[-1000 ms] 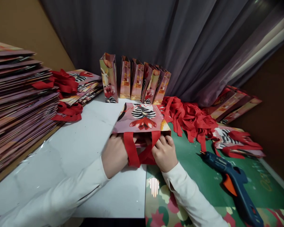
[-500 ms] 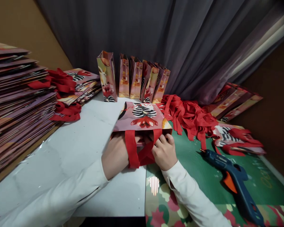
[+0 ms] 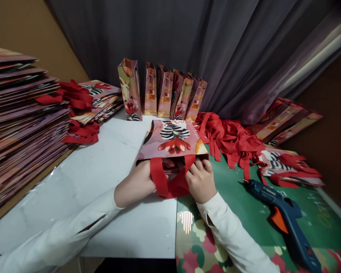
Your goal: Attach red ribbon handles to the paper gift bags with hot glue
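The left hand (image 3: 138, 182) is drawing back slightly from the bag (image 3: 173, 144), its grip partly hidden; I cannot tell whether it is holding anything. The right hand (image 3: 201, 181) is staying curled at the mouth's right edge, perhaps steadying it, its grip also unclear. The bag is lying on the bench (image 3: 108, 170), red handles (image 3: 158, 175) looping between the hands; beyond, other bags (image 3: 165, 93) are standing.

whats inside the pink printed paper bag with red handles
The left hand is partly inside the mouth of the bag, with the right hand at its edge; fingers show between the red handles. Anything deeper is hidden by the upper panel.
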Available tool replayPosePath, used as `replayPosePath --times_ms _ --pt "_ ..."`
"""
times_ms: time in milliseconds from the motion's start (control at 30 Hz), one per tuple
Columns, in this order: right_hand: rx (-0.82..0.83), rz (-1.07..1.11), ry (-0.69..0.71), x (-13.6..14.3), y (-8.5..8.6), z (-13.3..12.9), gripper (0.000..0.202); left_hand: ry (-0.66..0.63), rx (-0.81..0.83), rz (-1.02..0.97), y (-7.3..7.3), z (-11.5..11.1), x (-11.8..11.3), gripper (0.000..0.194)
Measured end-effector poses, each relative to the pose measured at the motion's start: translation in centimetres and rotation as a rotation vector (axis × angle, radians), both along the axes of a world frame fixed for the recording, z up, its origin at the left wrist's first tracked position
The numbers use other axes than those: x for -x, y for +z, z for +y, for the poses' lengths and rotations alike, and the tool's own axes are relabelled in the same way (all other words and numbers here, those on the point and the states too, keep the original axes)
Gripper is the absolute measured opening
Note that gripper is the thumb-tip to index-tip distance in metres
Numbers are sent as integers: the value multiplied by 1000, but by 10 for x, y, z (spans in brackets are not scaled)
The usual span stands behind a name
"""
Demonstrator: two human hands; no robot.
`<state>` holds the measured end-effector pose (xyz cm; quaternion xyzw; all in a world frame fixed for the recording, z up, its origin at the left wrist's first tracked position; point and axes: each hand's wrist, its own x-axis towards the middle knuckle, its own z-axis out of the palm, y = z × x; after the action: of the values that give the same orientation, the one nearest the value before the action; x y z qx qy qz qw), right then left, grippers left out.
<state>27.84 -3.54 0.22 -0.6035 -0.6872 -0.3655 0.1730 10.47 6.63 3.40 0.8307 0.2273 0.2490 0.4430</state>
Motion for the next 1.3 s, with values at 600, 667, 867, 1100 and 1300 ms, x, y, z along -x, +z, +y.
replayPosePath --times_ms 600,667,867,1100,1300 --pt "-42 82 106 4 4 -4 43 -27 461 -115 29 -2 3 32" --pt "-49 79 125 3 4 -4 39 -33 453 -113 29 -2 3 30" --pt "-98 73 168 0 1 -4 29 -2 507 -130 24 -1 3 29" --pt "-111 94 112 1 1 -3 25 -175 254 -29 35 6 14 30" --pt "-142 118 99 1 4 -2 23 -188 -170 35 67 36 53 31"
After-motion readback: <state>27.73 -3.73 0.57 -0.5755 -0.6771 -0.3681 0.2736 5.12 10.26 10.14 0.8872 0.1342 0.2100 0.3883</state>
